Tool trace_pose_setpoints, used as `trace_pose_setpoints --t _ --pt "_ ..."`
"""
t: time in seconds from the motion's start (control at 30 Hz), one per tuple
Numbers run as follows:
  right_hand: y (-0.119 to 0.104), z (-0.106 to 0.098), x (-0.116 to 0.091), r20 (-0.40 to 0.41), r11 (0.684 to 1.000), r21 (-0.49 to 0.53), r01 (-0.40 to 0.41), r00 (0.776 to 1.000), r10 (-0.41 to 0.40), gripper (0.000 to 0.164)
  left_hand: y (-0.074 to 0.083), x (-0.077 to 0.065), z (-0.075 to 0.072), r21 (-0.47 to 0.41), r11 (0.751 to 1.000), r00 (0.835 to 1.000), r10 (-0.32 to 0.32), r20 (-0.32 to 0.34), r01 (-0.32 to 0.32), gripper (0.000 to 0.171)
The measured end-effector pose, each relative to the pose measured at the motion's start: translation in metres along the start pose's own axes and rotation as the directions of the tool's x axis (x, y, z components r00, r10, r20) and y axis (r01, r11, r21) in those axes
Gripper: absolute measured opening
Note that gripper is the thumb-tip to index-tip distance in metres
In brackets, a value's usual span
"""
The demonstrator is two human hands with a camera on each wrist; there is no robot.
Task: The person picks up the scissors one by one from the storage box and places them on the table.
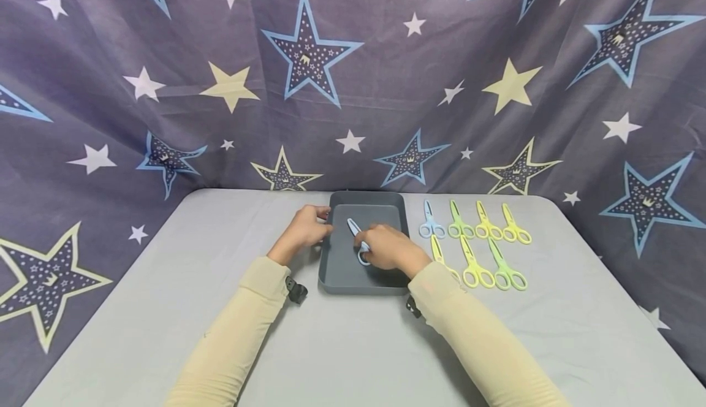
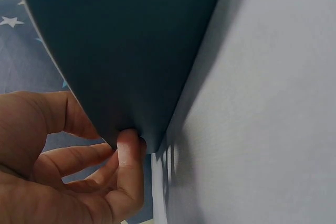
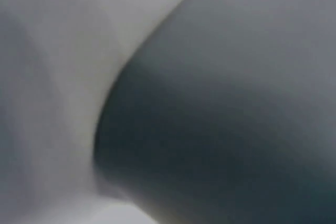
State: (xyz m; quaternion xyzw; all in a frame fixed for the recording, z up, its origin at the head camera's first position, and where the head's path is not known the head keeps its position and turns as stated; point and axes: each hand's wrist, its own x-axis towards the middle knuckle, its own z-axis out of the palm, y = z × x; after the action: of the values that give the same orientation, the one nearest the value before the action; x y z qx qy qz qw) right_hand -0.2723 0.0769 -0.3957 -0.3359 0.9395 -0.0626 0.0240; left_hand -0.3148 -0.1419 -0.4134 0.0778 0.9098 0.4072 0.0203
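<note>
A dark grey tray (image 1: 361,289) stands on the table. My left hand (image 1: 306,228) grips its left side; in the left wrist view, the thumb reaches behind the rim of the tray (image 2: 121,51) while other fingers bend against the outer wall. Inside the tray, my right hand (image 1: 388,247) holds blue scissors (image 1: 353,226) by the handle area, blades pointing away and slightly left. The fingers cover part of the handles, so the exact hold is partly hidden. Only a blurred tray corner (image 3: 184,129) fills the right wrist view, without the hand or scissors.
Right of the tray, several scissors lie in two rows: blue scissors (image 1: 429,223), green scissors (image 1: 456,220) and yellow scissors (image 1: 485,223) behind, more yellow scissors (image 1: 471,266) and green scissors (image 1: 503,266) in front. A star-patterned curtain (image 1: 375,76) hangs behind the table (image 1: 331,358).
</note>
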Motion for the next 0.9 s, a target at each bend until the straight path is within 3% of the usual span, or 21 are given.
trace_pose_setpoints --t 0.4,0.57,0.9 --pt "0.000 0.009 0.001 -0.044 1.000 -0.028 -0.014 0.999 0.013 0.024 0.000 0.000 0.000 -0.002 1.000 1.000 -0.006 0.006 0.006 0.065" --pt "0.000 0.013 0.002 -0.019 0.998 -0.050 -0.030 0.999 0.029 0.023 0.000 0.001 0.000 0.009 1.000 1.000 -0.006 0.000 0.006 0.065" --pt "-0.001 0.014 0.002 0.038 0.999 0.001 -0.045 0.998 0.045 0.015 0.001 0.000 0.001 0.013 1.000 1.000 -0.003 -0.008 0.003 0.064"
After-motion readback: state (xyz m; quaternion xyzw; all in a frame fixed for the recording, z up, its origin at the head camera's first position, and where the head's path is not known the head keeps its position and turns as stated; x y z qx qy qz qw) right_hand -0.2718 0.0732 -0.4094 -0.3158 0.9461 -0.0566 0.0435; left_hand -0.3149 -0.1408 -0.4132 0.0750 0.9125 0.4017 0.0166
